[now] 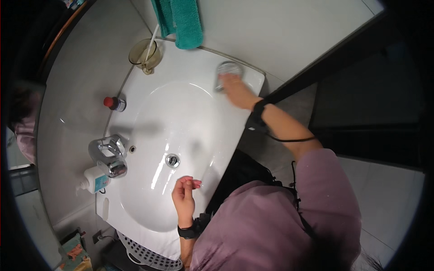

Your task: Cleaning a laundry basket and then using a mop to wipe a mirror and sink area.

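Note:
My right hand (237, 89) has its fingers on a round, shiny grey object (230, 67) at the corner of the white washbasin (190, 67). Motion blurs both, so I cannot tell exactly what the object is. My left hand (183, 198) hovers over the near side of the bowl, fingers loosely bent and nothing visible in them. Beyond it is the metal drain (173, 160). A chrome faucet (110, 155) stands at the basin's wall side. Black bands circle both wrists.
Along the wall stand a white pump bottle (96, 179), a small red-capped bottle (115, 103) and an amber glass cup (142, 56) holding a white-handled item. A green towel (187, 23) hangs above. Below the basin sits a perforated basket (149, 252). A mirror (23, 135) lines the left.

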`<state>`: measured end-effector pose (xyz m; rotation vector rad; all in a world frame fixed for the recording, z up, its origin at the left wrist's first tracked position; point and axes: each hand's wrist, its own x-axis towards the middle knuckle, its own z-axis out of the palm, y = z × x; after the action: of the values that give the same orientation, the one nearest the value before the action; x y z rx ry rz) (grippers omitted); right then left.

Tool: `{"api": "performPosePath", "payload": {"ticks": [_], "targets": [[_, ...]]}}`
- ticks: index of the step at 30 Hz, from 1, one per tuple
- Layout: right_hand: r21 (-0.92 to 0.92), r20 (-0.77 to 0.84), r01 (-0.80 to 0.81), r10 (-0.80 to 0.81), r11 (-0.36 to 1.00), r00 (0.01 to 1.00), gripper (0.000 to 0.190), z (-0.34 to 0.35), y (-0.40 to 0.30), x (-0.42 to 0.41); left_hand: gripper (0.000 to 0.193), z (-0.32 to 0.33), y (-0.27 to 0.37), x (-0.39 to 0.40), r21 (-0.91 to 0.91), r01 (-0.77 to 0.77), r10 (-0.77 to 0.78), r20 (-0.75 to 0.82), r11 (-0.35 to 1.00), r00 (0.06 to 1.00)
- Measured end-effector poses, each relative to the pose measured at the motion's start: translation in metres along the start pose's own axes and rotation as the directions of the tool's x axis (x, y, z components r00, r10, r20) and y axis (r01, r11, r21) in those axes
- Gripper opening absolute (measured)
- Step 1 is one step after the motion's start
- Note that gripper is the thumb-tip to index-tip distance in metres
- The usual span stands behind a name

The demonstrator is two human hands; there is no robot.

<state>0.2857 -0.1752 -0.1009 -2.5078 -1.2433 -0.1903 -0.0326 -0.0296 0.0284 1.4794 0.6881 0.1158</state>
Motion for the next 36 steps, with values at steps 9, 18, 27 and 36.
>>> {"api": "performPosePath", "payload": {"ticks": [9,18,27,36], "targets": [[0.225,0.010,-0.127,0.128,0.966,0.992,0.060,-0.041,-0.016,-0.083,0.016,-0.009,-0.004,-0.019,-0.054,-0.034,0.037,0.062,0.998,0.997],[0.525,0.271,0.018,-0.187,0.851,0.944,0.042,-0.048,-0.180,-0.130,0.013,-0.048,-0.030,-0.081,-0.128,-0.050,0.043,-0.056,0.991,0.998],[0.687,0.200,0.401,-0.688,0.606,0.698,0.024,-0.029,-0.282,-0.143,0.014,-0.043,-0.062,-0.190,-0.265,-0.176,-0.022,-0.606,0.948,0.795],[0.725,0.147,0.577,-0.903,0.376,0.404,0.020,-0.037,-0.343,-0.139,0.012,-0.016,-0.087,-0.266,-0.329,-0.191,-0.125,-0.738,0.925,0.663]]}}
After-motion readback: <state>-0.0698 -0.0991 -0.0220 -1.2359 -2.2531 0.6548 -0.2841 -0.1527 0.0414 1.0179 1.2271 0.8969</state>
